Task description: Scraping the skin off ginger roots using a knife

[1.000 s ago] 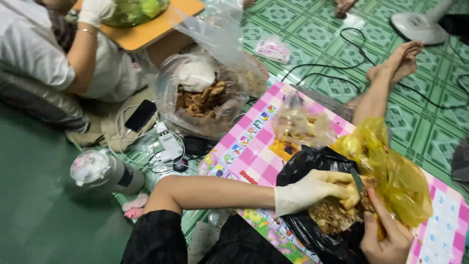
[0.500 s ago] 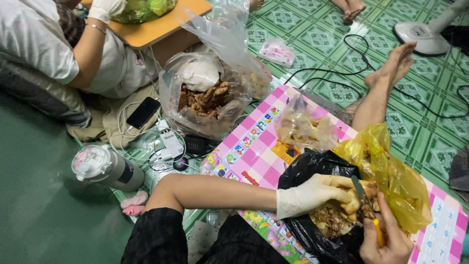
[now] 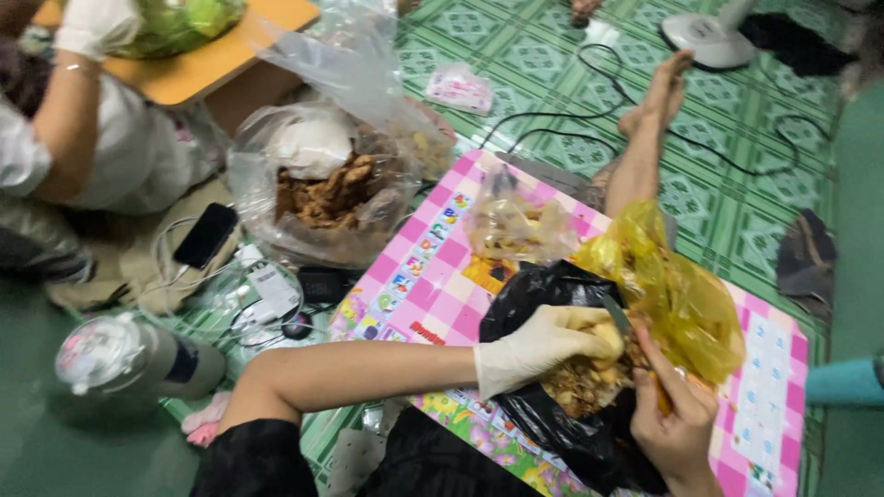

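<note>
My left hand [image 3: 539,345], in a white glove, grips a pale yellowish piece of food [image 3: 603,338] over an open black plastic bag [image 3: 543,294] holding brownish scraps. My bare right hand [image 3: 677,423] holds a knife [image 3: 619,320] with an orange handle, its blade against the food. A yellow plastic bag [image 3: 677,294] lies just beyond both hands. All this rests on a pink checkered board [image 3: 433,271] across my lap.
A clear bag of brown pieces [image 3: 322,189] stands at the back left, a smaller clear bag [image 3: 516,225] on the board. Another person in a white glove [image 3: 87,23] sits left by an orange board [image 3: 216,60]. Phone [image 3: 207,235], cables, a tumbler [image 3: 129,354], a fan base [image 3: 709,37].
The camera view has shifted slightly. My hands stay over the black bag; the right hand and knife have edged up against the food in my left hand.
</note>
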